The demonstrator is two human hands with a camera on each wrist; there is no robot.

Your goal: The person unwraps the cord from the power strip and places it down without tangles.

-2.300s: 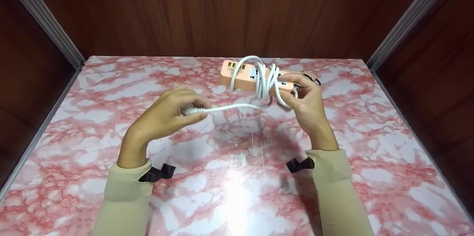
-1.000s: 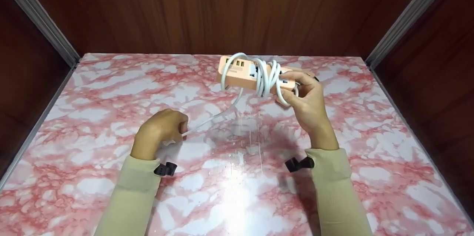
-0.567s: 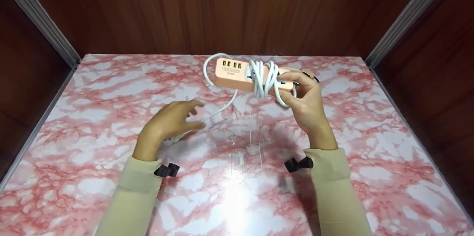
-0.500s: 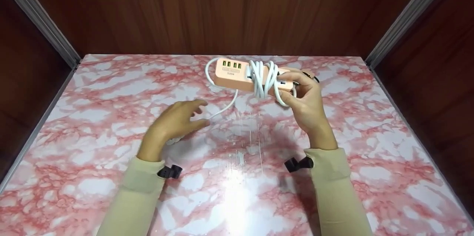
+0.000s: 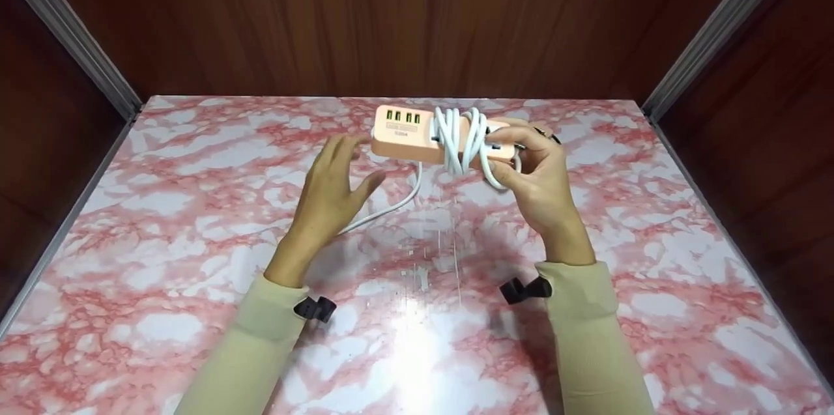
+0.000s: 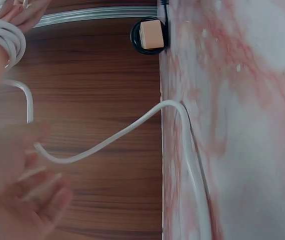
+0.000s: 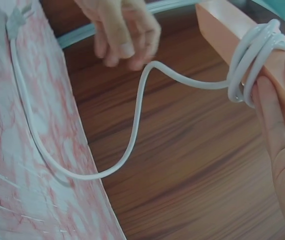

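My right hand grips the right end of a peach-coloured power strip, held up off the table with its USB ports and sockets facing up. White cord is wound in several turns round the strip's middle. A loose length of cord hangs from it down to the table, passing behind my left hand. That hand is spread, thumb apart from the fingers, fingertips right at the strip's left end. In the right wrist view the cord's plug lies on the table.
The table has a red and white marbled top. Dark wood-grain panels stand at the back and both sides, with metal corner posts. A small peach block with a coiled black cable lies near the table's edge.
My left hand has let go of the plug end, leaving it on the table, and risen to the strip's left end. A slack cord loop there has drawn in. The right hand keeps its grip.
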